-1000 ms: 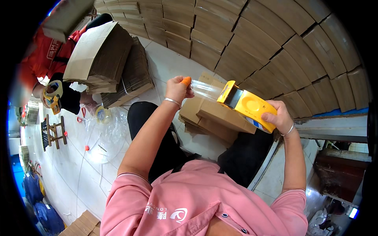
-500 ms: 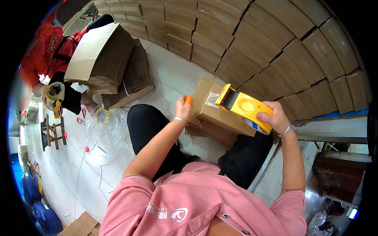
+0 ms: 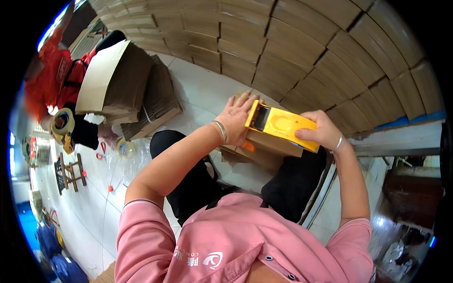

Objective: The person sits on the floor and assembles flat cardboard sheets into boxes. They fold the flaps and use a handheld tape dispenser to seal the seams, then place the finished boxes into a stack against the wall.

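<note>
A brown cardboard box [image 3: 278,144] sits between my knees, partly hidden by my hands and the dispenser. In my right hand [image 3: 323,131] is a yellow tape dispenser [image 3: 283,125], gripped at its rear end with the thumb on its side. Its front end meets the box top right beside my left hand [image 3: 233,121]. That left hand lies flat over the box's far left part, fingers spread and stretched out. An orange cover [image 3: 248,145] shows at its thumb. The tape under the dispenser is hidden.
Stacked cartons [image 3: 292,52] form a wall ahead and to the right. Flattened cardboard [image 3: 106,75] is piled at the left. Beyond it a person in red [image 3: 54,75] sits near another tape dispenser [image 3: 65,125]. A small wooden stool [image 3: 71,172] stands on the tiles.
My left hand has gone from closed fingers beside the box to spread fingers lying on it. The dispenser has moved left and levelled out, bringing its front end against that hand.
</note>
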`<state>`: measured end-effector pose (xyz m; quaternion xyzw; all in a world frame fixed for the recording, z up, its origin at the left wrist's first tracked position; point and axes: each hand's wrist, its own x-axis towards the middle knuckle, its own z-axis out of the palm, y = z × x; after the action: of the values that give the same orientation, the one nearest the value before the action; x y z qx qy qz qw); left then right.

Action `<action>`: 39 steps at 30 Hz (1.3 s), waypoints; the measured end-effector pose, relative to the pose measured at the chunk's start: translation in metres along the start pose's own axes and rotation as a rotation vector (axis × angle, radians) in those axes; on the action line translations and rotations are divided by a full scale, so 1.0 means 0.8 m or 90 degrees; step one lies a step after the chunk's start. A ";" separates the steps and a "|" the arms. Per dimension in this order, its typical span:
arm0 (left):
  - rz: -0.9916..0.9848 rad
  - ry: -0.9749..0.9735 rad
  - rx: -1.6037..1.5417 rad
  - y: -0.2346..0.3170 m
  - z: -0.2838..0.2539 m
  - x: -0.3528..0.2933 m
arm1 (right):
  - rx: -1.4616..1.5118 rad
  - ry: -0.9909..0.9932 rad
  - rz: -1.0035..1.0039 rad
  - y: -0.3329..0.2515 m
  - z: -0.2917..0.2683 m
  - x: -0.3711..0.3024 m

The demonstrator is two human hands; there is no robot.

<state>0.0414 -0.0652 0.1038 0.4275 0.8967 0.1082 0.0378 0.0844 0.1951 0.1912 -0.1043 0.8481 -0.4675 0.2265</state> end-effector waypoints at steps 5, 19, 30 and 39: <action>0.009 0.013 0.011 -0.002 -0.004 0.016 | -0.022 -0.067 0.063 -0.009 -0.021 0.003; 0.018 0.012 0.024 0.011 -0.007 0.029 | -0.107 -0.007 0.244 0.190 -0.110 -0.173; 0.035 -0.006 0.102 0.004 -0.008 0.029 | -0.597 -0.033 0.320 0.119 0.005 -0.036; 0.027 -0.002 -0.018 -0.005 -0.006 0.013 | -0.362 0.557 0.290 0.087 0.055 -0.047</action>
<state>0.0308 -0.0604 0.1076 0.4460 0.8858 0.1207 0.0431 0.1414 0.2143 0.1235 0.2280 0.9565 -0.1594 -0.0880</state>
